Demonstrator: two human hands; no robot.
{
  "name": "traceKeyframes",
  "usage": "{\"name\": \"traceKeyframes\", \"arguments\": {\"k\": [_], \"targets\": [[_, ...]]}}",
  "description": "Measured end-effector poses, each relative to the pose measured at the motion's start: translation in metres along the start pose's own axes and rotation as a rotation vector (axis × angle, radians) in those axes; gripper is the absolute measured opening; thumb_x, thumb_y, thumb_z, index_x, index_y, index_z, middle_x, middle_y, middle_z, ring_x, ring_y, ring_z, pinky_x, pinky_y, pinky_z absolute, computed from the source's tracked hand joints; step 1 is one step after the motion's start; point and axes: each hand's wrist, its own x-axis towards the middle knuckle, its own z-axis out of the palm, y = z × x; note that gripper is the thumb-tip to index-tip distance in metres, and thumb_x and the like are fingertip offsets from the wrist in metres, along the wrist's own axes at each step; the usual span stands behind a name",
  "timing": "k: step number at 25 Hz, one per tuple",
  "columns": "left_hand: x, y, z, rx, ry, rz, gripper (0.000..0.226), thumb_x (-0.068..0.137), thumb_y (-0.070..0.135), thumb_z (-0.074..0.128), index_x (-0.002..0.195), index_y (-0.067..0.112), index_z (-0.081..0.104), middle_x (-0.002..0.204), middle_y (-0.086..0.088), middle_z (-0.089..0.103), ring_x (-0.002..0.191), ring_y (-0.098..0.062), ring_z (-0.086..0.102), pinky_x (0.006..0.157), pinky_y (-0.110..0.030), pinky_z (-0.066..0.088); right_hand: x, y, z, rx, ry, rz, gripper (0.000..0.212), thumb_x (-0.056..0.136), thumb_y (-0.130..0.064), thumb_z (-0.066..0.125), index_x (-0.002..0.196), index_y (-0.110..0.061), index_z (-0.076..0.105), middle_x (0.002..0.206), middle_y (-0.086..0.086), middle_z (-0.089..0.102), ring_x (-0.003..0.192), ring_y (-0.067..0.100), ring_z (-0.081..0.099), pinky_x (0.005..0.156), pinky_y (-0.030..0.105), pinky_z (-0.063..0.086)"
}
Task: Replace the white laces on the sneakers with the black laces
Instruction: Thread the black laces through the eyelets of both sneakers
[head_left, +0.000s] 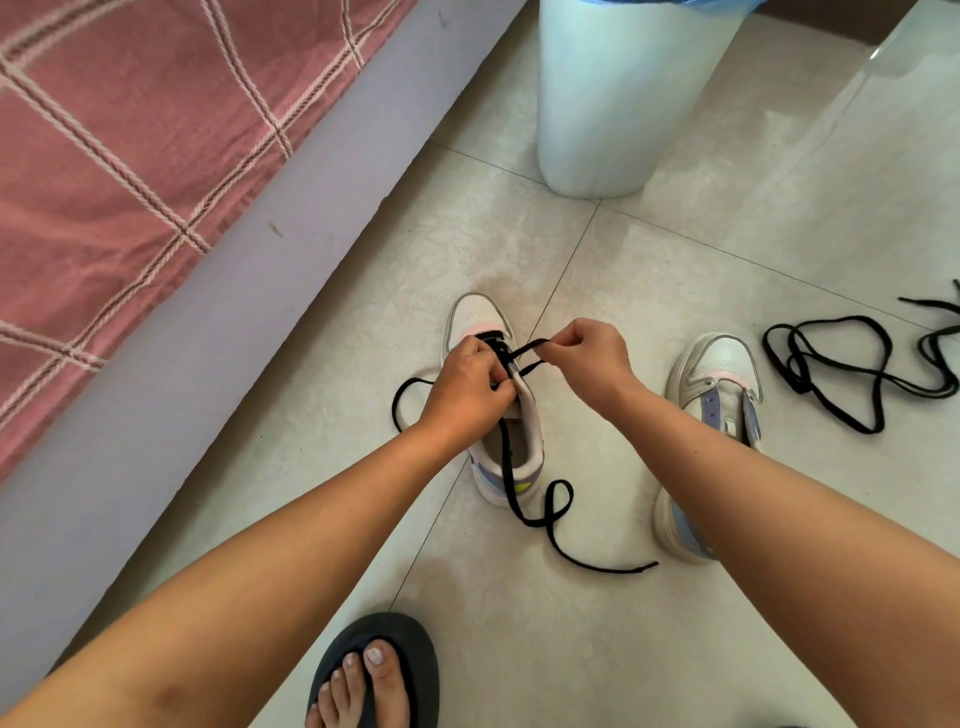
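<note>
A white sneaker (480, 317) with pink and blue trim stands on the floor, toe pointing away. A black lace (550, 512) runs through its lower eyelets, and its loose ends trail over the heel and onto the tiles. My left hand (465, 387) grips the sneaker's tongue and upper at the eyelets. My right hand (592, 356) pinches a loop of the black lace just right of the shoe. A second sneaker (717, 374) with no lace in it stands to the right, partly hidden by my right forearm. Another black lace (852, 371) lies coiled at the far right.
A bed with a pink checked cover (130, 156) and a grey frame (260, 291) runs along the left. A pale blue bin (623, 98) stands behind the shoes. My foot in a dark sandal (376, 675) is at the bottom edge.
</note>
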Motion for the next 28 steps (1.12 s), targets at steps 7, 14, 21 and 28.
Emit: {"name": "traceKeyframes", "arguments": {"k": [7, 14, 21, 28], "targets": [[-0.013, -0.007, 0.008, 0.021, 0.105, -0.048, 0.012, 0.087, 0.017, 0.061, 0.086, 0.006, 0.065, 0.114, -0.004, 0.035, 0.115, -0.019, 0.031, 0.089, -0.011, 0.019, -0.004, 0.000, 0.020, -0.419, 0.038, -0.038, 0.029, 0.094, -0.025, 0.036, 0.069, -0.012, 0.040, 0.076, 0.008, 0.052, 0.072, 0.029, 0.047, 0.059, 0.032, 0.031], [-0.007, -0.002, 0.002, -0.194, -0.012, -0.244, 0.016, 0.084, 0.011, 0.059, 0.070, 0.014, 0.053, 0.107, 0.003, 0.033, 0.104, -0.015, 0.043, 0.083, -0.019, 0.039, -0.033, 0.014, 0.014, 0.161, -0.344, 0.092, 0.030, 0.085, -0.023, 0.061, 0.097, -0.023, 0.034, 0.069, -0.003, 0.046, 0.055, 0.006, 0.042, 0.039, 0.015, 0.037], [-0.033, -0.014, -0.015, -0.315, -0.051, -0.237, 0.018, 0.083, 0.013, 0.058, 0.067, 0.019, 0.051, 0.109, 0.009, 0.041, 0.095, 0.007, 0.047, 0.073, -0.005, 0.033, -0.047, 0.025, 0.028, 0.149, -0.041, -0.004, 0.032, 0.081, -0.014, 0.059, 0.075, -0.025, 0.030, 0.066, -0.007, 0.037, 0.054, 0.008, 0.031, 0.049, 0.018, 0.030], [-0.039, -0.033, -0.047, -0.163, -0.068, -0.290, 0.011, 0.085, 0.016, 0.055, 0.075, 0.014, 0.055, 0.092, -0.002, 0.061, 0.082, -0.016, 0.056, 0.071, -0.029, 0.043, -0.048, 0.025, 0.025, 0.009, -0.031, -0.053, 0.029, 0.085, -0.017, 0.052, 0.073, -0.026, 0.027, 0.064, -0.005, 0.038, 0.053, 0.011, 0.030, 0.048, 0.024, 0.029]]}}
